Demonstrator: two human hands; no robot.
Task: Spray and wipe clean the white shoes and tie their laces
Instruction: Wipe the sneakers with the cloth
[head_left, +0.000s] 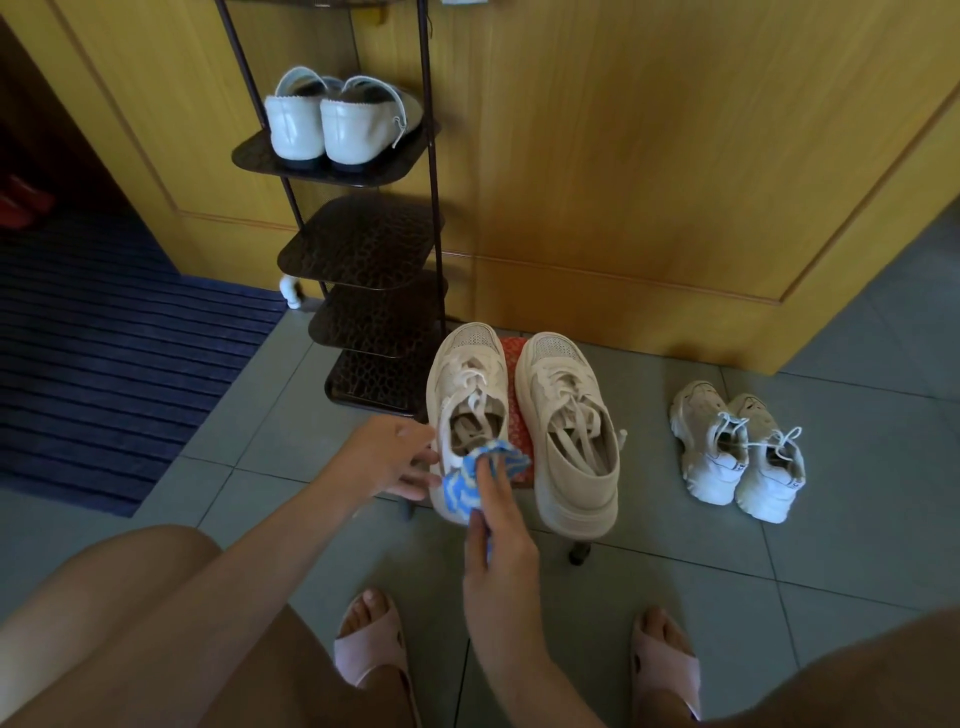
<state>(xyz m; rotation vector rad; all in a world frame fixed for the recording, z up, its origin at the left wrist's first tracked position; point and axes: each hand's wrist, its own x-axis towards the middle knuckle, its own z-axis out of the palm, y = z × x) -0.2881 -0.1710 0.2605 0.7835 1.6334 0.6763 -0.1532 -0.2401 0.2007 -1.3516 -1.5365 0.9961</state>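
I see a grey tiled floor (675, 597) carrying a low stool with a red patterned seat (511, 364), and two cream sneakers (571, 441) rest side by side on that seat. A smaller pair of white sneakers (737, 449) sits directly on the tiles to the right. A dark metal rack (363, 239) stands against the wooden door, white loafers (332, 122) on its upper shelf. A dark striped mat (104, 364) lies at left.

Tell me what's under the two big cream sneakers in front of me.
A low stool with a red patterned top, glimpsed between the sneakers; two dark legs show below. The sneakers cover the rest of the top.
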